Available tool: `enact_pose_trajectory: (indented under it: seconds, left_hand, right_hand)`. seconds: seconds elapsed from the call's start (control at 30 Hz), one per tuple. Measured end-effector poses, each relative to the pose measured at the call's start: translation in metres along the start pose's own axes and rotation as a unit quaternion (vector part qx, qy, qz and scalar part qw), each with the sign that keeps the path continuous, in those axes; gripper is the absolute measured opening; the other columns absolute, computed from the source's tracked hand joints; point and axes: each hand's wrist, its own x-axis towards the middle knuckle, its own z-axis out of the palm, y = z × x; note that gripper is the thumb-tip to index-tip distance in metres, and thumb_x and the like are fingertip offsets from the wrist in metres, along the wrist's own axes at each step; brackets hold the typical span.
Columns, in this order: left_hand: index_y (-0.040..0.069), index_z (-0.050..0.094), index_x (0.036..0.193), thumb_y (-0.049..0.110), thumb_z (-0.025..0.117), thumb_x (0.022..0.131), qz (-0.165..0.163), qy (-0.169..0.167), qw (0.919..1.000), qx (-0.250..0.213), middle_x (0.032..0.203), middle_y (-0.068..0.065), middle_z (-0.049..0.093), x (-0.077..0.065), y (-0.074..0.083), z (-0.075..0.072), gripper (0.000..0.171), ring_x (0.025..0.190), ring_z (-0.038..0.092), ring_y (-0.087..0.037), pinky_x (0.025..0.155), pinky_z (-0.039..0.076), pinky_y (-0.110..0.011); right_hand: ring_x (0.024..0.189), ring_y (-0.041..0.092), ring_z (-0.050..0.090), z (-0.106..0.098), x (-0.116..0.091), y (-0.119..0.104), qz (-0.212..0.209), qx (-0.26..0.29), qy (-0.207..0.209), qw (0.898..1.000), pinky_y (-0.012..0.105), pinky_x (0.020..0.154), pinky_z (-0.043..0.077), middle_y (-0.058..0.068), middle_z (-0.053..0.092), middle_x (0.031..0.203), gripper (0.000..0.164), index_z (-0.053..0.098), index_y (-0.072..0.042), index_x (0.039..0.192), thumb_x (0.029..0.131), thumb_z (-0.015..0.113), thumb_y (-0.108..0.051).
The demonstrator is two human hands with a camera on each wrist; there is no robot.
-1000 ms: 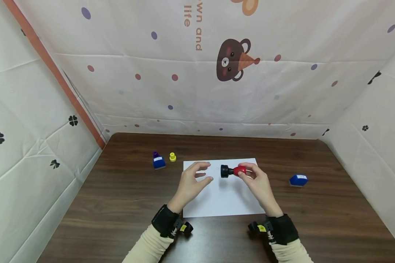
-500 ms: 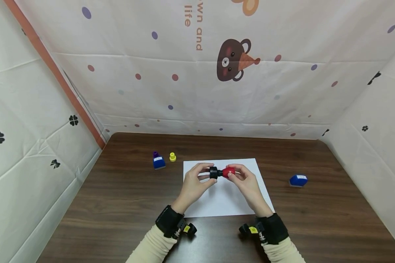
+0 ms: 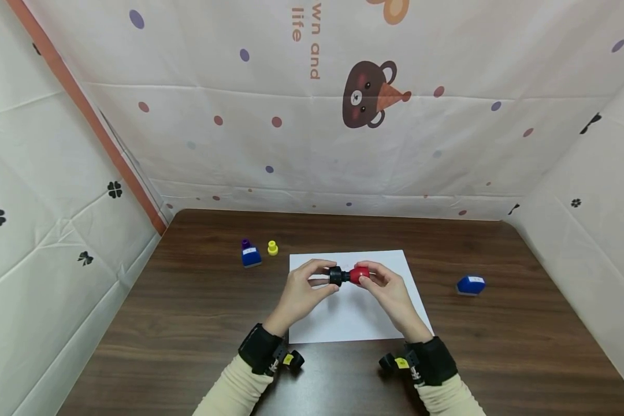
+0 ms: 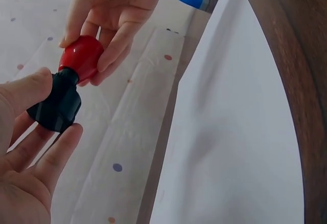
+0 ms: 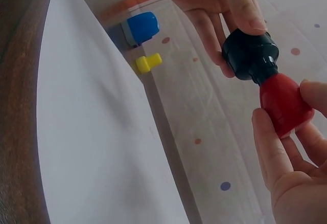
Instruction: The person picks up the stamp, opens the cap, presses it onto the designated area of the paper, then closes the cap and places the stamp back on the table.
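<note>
left hand (image 3: 300, 290) and right hand (image 3: 391, 293) pinch the piece (image 3: 345, 276), axis crosswise (red end (image 3: 359, 275) rightward).

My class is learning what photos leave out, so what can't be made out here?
- Black part, left wrist view: one side hidden by the thumb of the left hand, itself cut off by the left and bottom edges.
- Right hand, right wrist view: cut off by the right and bottom edges.
- Blue block at right, head view: label too small to read.
</note>
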Motion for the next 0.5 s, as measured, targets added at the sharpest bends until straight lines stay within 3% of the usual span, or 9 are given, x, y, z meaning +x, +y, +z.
enact_pose_trajectory:
  seconds: [0.23,0.5]
  left_hand:
    - [0.0,0.059,0.115,-0.001,0.072,0.075,0.008,-0.021,0.9998,0.002,0.11,-0.014,0.061,-0.003,0.017,-0.008,0.042,0.099,0.061,-0.027,0.08,0.054,-0.038]
    - [0.011,0.061,0.115,0.009,0.073,0.076,-0.001,-0.045,0.999,0.006,0.113,-0.003,0.062,-0.002,-0.007,-0.01,0.041,0.101,0.06,-0.017,0.079,0.054,-0.025]
  right_hand:
    - [0.111,0.025,0.056,0.001,0.001,0.001,0.004,-0.029,-0.001,1.0,0.028,0.089,0.05,0.01,0.058,0.122,0.039,0.059,-0.011,0.118,0.084,0.068,-0.027]
    - [0.109,0.026,0.056,0.003,-0.001,0.005,-0.003,-0.043,-0.008,0.999,0.028,0.088,0.051,0.011,0.059,0.121,0.038,0.06,-0.01,0.117,0.083,0.068,-0.026]
